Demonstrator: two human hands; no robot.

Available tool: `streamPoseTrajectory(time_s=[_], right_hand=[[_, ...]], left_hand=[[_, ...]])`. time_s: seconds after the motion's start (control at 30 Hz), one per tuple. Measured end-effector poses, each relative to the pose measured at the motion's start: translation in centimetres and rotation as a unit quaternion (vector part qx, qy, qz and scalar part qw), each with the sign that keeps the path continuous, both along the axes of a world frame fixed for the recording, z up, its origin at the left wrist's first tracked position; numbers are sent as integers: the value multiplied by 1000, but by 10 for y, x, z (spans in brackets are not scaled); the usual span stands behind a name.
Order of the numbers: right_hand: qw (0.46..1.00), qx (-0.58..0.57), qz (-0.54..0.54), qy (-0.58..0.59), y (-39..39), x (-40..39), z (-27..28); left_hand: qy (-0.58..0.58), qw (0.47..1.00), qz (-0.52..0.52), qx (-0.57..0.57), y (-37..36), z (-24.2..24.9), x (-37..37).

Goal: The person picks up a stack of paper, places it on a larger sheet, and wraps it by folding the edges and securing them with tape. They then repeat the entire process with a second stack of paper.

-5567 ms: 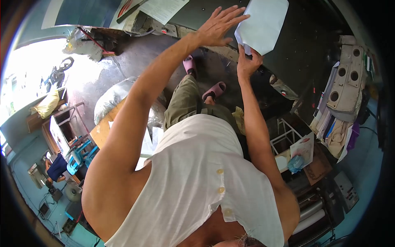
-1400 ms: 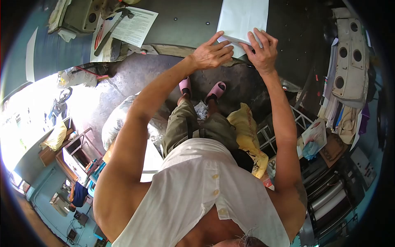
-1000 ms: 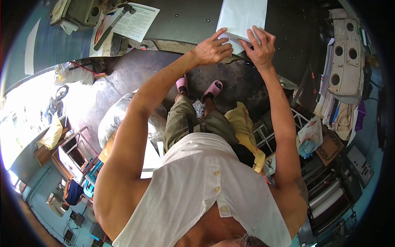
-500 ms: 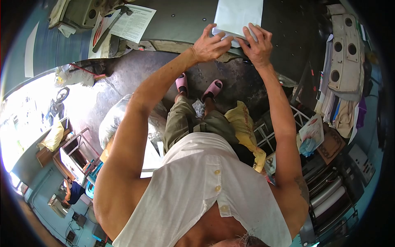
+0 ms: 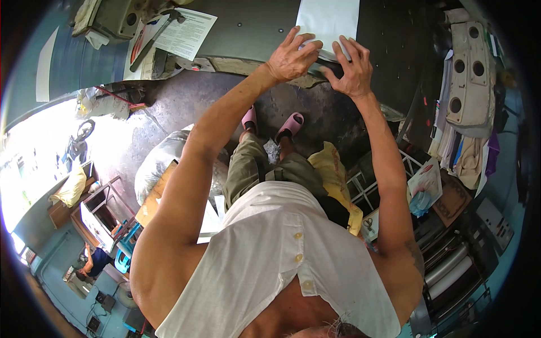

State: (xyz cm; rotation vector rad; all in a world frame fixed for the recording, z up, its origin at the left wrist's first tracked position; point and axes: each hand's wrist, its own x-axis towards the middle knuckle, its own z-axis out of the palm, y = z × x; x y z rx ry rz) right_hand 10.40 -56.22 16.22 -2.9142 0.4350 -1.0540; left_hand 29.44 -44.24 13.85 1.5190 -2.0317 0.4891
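A white sheet or stack of paper [image 5: 328, 22] lies on the dark tabletop, its near edge between my two hands. My left hand [image 5: 292, 56] is at the near left corner, its bent fingers spread apart and fingertips right at the edge. My right hand [image 5: 354, 69] is at the near right corner; its fingers reach up onto the paper while the thumb points left, away from them. Dark surface shows between the hands, just below the paper's edge.
A hammer [image 5: 155, 42] lies across a printed sheet [image 5: 189, 32] on the table's left. Pink slippers [image 5: 291, 124] are on my feet. A yellow sack [image 5: 329, 169] stands by my leg, and a clear plastic bag [image 5: 160, 160] to the left. Another person [image 5: 97, 262] is far left.
The paper's near edge has moved farther from me, uncovering dark surface between my hands. My right thumb has come off the edge and spread from the fingers. My left hand has shifted slightly right.
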Motion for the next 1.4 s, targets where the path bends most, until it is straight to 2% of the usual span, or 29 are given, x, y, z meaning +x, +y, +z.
streamPoseTrajectory(time_s=[0.2,0.3,0.4,0.5,0.53,0.77,0.87,0.97,1.07,1.17,1.27,1.4], right_hand=[[997,-71,-28,-21,-6,8,-20],[995,-87,-37,-37,-7,11,-25],[994,-91,-32,-44,-7,12,-24],[994,-94,-28,-45,-8,11,-24],[994,-94,-26,-45,-8,12,-25],[995,-95,-23,-34,-7,13,-21],[996,-75,-35,-39,-2,15,-18],[996,-66,-41,-34,0,15,-16],[997,-63,-40,-27,1,15,-14],[998,-52,-35,-16,2,13,-10],[998,-42,-39,0,5,11,-6],[998,-35,-37,31,6,8,0]], left_hand=[[14,1000,-6,-9,-1,1,0],[18,999,-40,-5,-5,5,10],[136,990,17,16,2,22,24],[153,987,26,37,0,11,49],[166,983,8,76,1,5,52],[205,977,-19,49,-3,-20,50],[215,974,-25,59,1,-16,47],[208,967,-17,146,8,-3,48],[147,988,9,55,3,-7,46],[176,984,-2,27,-7,-17,44],[208,978,-25,9,-11,-20,44],[238,970,-24,49,-8,-10,44]])
